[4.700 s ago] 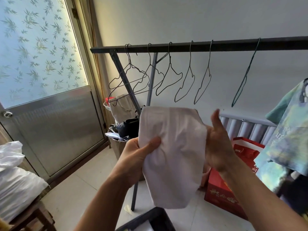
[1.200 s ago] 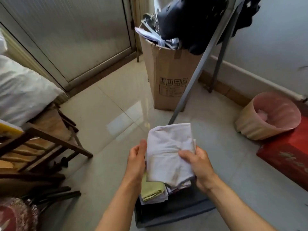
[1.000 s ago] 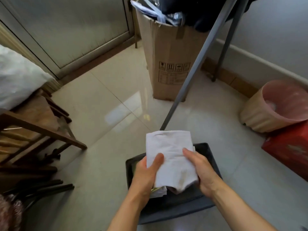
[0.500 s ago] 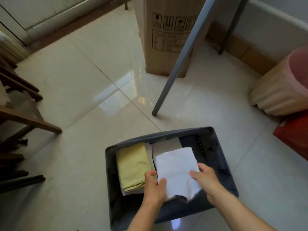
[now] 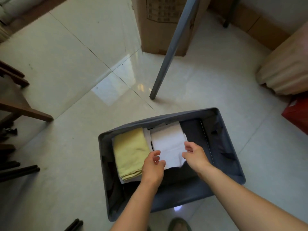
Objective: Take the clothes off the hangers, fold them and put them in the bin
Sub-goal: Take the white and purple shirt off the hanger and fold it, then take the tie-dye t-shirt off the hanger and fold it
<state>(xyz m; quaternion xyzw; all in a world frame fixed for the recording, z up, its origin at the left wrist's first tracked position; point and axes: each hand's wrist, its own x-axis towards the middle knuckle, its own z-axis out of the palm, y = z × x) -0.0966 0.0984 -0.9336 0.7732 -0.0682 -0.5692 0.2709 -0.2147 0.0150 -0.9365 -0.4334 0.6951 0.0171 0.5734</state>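
A dark grey fabric bin [image 5: 230, 144] stands on the tiled floor below me. Inside it a folded white garment [image 5: 168, 144] lies flat beside a folded yellow garment [image 5: 131, 152]. My left hand [image 5: 152, 167] hovers over the white garment's near left corner with loosely curled fingers, holding nothing. At the garment's right edge my right hand [image 5: 194, 154] is likewise relaxed and empty. More pale cloth shows beneath both folded pieces.
A grey rack leg [image 5: 168, 55] slants down to the floor just beyond the bin. Behind it stands a cardboard box [image 5: 160, 25]. A beige basket [image 5: 285, 67] and a red box [image 5: 298, 112] sit at right, wooden furniture [image 5: 18, 104] at left. My shoe [image 5: 179, 225] is near the bin.
I carried the folded white garment down from the rack into the bin. Half a second ago both hands still held it; now it lies in the bin and both hands have let go.
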